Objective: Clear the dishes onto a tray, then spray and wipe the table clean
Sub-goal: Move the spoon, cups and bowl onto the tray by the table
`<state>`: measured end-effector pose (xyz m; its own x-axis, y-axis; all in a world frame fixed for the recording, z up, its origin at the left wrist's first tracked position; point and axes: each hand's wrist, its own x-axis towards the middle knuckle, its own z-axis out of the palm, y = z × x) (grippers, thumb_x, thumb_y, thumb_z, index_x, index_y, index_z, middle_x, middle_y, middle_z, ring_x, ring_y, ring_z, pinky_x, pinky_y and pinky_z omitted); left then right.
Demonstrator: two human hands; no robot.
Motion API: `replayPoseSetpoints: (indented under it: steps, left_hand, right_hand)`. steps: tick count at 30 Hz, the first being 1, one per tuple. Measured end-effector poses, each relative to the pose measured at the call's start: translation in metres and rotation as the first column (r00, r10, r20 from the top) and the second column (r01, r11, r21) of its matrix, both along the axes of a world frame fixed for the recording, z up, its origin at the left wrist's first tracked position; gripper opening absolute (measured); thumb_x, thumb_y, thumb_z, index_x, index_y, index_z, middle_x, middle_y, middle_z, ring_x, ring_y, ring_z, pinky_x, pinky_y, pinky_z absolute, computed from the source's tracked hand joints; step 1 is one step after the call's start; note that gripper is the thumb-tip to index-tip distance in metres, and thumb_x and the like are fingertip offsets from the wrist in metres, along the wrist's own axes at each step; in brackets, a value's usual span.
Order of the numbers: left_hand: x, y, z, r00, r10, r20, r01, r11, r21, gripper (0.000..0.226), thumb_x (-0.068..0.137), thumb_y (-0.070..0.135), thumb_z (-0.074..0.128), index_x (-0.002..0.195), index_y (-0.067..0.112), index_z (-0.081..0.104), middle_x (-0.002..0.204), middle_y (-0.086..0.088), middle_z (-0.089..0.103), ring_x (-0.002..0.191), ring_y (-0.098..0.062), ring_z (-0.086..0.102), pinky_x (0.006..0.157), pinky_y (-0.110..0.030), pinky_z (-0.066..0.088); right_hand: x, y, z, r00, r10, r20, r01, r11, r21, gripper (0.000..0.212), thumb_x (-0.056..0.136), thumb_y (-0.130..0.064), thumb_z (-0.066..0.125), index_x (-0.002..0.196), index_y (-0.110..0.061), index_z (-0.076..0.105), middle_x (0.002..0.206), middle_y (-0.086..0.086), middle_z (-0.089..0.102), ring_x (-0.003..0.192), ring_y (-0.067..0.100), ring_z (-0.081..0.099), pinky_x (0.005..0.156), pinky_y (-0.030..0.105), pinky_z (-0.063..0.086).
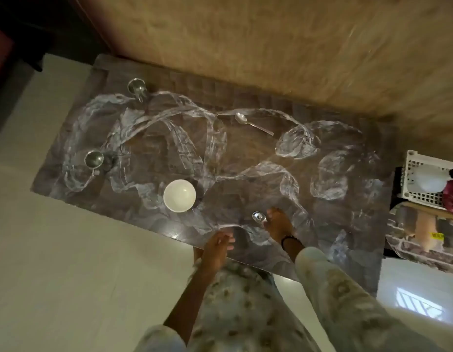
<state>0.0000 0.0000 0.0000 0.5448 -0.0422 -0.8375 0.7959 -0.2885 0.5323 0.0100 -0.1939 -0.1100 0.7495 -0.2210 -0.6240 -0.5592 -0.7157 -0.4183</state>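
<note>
A dark marbled table (245, 158) carries white smear marks. On it stand a white bowl (179, 195), two steel cups (136, 87) (94, 158) at the left, and a loose spoon (253, 124) at the back. My right hand (277, 222) rests on the table near its front edge, fingers closed around a second spoon (258, 216) whose bowl sticks out to the left. My left hand (216, 246) hovers at the front edge with fingers loosely curled and nothing in it.
At the right edge sits a white slotted basket (421, 184) holding a white round object and a pink cloth. A brick-patterned surface (423, 240) lies below it. A tan wall runs behind the table; pale floor spreads to the left.
</note>
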Motion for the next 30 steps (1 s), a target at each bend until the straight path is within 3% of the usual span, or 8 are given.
replayPoseSetpoints:
  steps: [5,12,16,19,20,23,27,30]
  left_hand:
    - [-0.006,-0.002,-0.013,0.996,0.087,0.034,-0.088,0.995,0.045,0.029,0.097,0.002,0.039,0.119,-0.013,0.051,0.106,-0.018,0.056,0.073,-0.012,0.056,0.049,-0.004,0.044]
    - [-0.006,-0.002,-0.009,0.962,0.272,0.002,-0.272,0.962,-0.008,0.014,0.092,-0.007,0.042,0.096,-0.004,0.056,0.083,-0.01,0.057,0.048,0.003,0.06,0.045,-0.006,0.043]
    - [0.009,-0.018,0.003,0.965,0.263,-0.009,-0.263,0.965,-0.01,0.02,0.095,-0.001,0.043,0.082,0.008,0.056,0.091,-0.013,0.059,0.071,-0.018,0.06,0.061,-0.019,0.048]
    - [0.028,-0.038,0.014,0.983,0.16,0.085,-0.164,0.986,0.044,0.01,0.096,0.011,0.047,0.095,0.015,0.057,0.102,-0.008,0.06,0.096,-0.027,0.062,0.085,-0.034,0.051]
    - [0.036,-0.045,0.018,0.984,0.131,0.123,-0.139,0.989,0.053,0.01,0.097,0.014,0.047,0.097,0.018,0.056,0.103,-0.005,0.06,0.101,-0.027,0.061,0.09,-0.035,0.049]
    - [0.065,-0.064,0.036,0.965,0.197,0.175,-0.194,0.98,-0.037,0.014,0.098,0.017,0.045,0.093,0.02,0.058,0.098,-0.013,0.066,0.093,-0.031,0.064,0.078,-0.031,0.051]
    - [0.107,-0.07,0.049,0.905,0.342,0.254,-0.31,0.937,-0.158,0.021,0.097,0.01,0.046,0.093,0.0,0.063,0.067,-0.004,0.07,0.055,-0.015,0.068,0.048,-0.019,0.054]
    - [0.139,-0.066,0.045,0.88,0.415,0.229,-0.376,0.906,-0.195,0.022,0.097,0.004,0.043,0.086,0.002,0.063,0.07,-0.013,0.067,0.051,-0.019,0.067,0.048,-0.026,0.056]
  right_hand:
    - [0.012,0.002,-0.007,1.0,0.01,-0.018,-0.009,1.0,0.021,0.022,0.088,-0.023,0.062,0.093,-0.001,0.059,0.092,0.018,0.066,0.09,0.034,0.06,0.073,0.038,0.049]
    - [0.02,-0.003,0.004,0.994,0.106,-0.039,-0.106,0.994,0.004,0.018,0.091,-0.011,0.055,0.084,0.002,0.065,0.086,0.02,0.068,0.082,0.032,0.063,0.065,0.032,0.045]
    - [0.032,-0.005,0.025,1.0,0.01,0.025,-0.014,0.986,0.168,0.032,0.084,-0.006,0.062,0.056,-0.015,0.05,0.064,0.011,0.055,0.065,0.023,0.052,0.053,0.018,0.039]
    - [0.049,-0.005,0.053,0.99,-0.105,0.097,0.065,0.935,0.348,0.036,0.08,0.001,0.069,0.065,-0.029,0.056,0.074,0.009,0.065,0.076,0.031,0.066,0.072,0.041,0.057]
    - [0.057,-0.003,0.066,0.984,-0.153,0.093,0.101,0.904,0.416,0.033,0.08,0.003,0.07,0.069,-0.027,0.059,0.074,0.008,0.066,0.077,0.028,0.068,0.072,0.041,0.058]
    - [0.08,0.01,0.098,0.972,-0.218,0.087,0.132,0.814,0.565,0.02,0.083,-0.002,0.07,0.073,-0.018,0.063,0.071,0.002,0.067,0.066,0.012,0.068,0.062,0.027,0.057]
    - [0.118,0.01,0.116,0.967,-0.223,0.12,0.11,0.798,0.593,0.02,0.084,-0.007,0.07,0.073,-0.023,0.065,0.077,0.003,0.071,0.076,0.022,0.071,0.073,0.036,0.059]
    - [0.154,0.0,0.117,0.981,-0.194,0.02,0.121,0.687,0.717,0.009,0.089,-0.007,0.063,0.085,-0.013,0.068,0.082,0.003,0.072,0.076,0.013,0.072,0.069,0.023,0.057]
